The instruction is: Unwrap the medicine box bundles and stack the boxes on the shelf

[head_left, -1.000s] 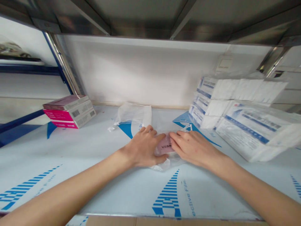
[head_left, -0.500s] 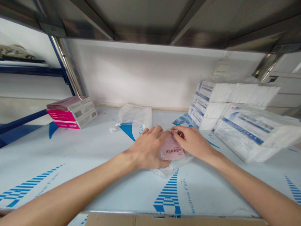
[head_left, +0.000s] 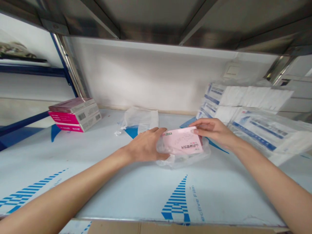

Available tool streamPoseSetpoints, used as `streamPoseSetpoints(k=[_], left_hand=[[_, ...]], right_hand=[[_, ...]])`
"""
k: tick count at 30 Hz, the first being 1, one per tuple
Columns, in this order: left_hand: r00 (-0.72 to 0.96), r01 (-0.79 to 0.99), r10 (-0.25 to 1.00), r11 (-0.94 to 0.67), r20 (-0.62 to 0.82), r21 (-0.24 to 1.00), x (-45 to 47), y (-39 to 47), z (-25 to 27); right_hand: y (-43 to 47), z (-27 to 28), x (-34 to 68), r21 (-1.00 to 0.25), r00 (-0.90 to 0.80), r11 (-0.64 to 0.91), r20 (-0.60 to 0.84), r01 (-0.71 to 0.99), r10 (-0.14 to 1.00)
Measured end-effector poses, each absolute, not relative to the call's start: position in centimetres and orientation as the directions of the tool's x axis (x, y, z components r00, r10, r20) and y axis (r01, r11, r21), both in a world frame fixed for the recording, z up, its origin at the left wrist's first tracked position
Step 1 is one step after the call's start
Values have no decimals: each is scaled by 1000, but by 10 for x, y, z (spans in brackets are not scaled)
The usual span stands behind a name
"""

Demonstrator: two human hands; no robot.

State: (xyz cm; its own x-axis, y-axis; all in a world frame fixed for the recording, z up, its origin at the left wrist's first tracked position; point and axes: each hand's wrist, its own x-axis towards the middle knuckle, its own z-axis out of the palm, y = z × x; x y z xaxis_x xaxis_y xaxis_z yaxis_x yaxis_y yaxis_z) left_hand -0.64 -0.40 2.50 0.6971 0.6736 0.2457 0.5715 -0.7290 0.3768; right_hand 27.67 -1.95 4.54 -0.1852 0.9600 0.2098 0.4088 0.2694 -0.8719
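A pink box [head_left: 184, 140] with dark printed characters is partly out of a clear plastic bag [head_left: 186, 160] at the middle of the shelf. My right hand [head_left: 212, 130] pinches the box by its upper right corner, thumb on the front face. At the other end, my left hand [head_left: 147, 145] grips the bag and the left end of the box, thumb below and fingers above. The left fingertips are partly hidden behind the plastic and the box. Behind my left hand lies another crumpled clear plastic bag [head_left: 141, 118].
Three stacked pink and white boxes [head_left: 74, 115] stand at the back left. Plastic-wrapped white packs with blue bands [head_left: 263, 130] fill the right side. A metal shelf [head_left: 151, 19] hangs overhead, and film covers the lower shelf [head_left: 117, 195].
The pink box has come out of the bag toward the right, its printed face now largely uncovered. My right hand has moved right and up with it; my left hand has shifted slightly left.
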Motion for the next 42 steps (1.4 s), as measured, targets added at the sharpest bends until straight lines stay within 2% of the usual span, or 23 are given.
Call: streamPoseSetpoints(k=[7, 12, 18, 22, 26, 29, 32, 36, 39, 42], left_hand=[[672, 525, 720, -628, 173, 574, -11, 5, 20], [654, 446, 741, -541, 153, 713, -11, 7, 22], [639, 299, 738, -496, 215, 815, -9, 10, 20], [577, 380, 795, -465, 188, 800, -8, 12, 11], [559, 440, 753, -625, 348, 645, -6, 7, 4], [429, 476, 702, -710, 568, 519, -3, -2, 9], [271, 369, 653, -749, 708, 550, -3, -6, 24], [115, 161, 719, -695, 686, 701, -20, 6, 43], [-31, 108, 797, -598, 603, 795, -49, 24, 52], [-67, 69, 839, -536, 540, 841, -87, 38, 59]], right_hand=[[-12, 45, 298, -872, -96, 272, 256, 408, 962], [-14, 50, 300, -844, -176, 317, 266, 433, 948], [-19, 57, 298, -840, -201, 326, 263, 433, 944], [-22, 57, 305, -898, -167, 308, 267, 314, 949], [-22, 58, 304, -945, -77, 311, 304, 105, 950], [-20, 61, 289, -942, -2, 333, 333, 25, 943], [-16, 69, 263, -925, 87, 380, 381, 18, 921], [-9, 87, 215, -886, 119, 457, 464, 81, 878], [-1, 102, 169, -835, 92, 530, 546, 149, 833], [11, 111, 114, -745, 70, 637, 659, 199, 749]])
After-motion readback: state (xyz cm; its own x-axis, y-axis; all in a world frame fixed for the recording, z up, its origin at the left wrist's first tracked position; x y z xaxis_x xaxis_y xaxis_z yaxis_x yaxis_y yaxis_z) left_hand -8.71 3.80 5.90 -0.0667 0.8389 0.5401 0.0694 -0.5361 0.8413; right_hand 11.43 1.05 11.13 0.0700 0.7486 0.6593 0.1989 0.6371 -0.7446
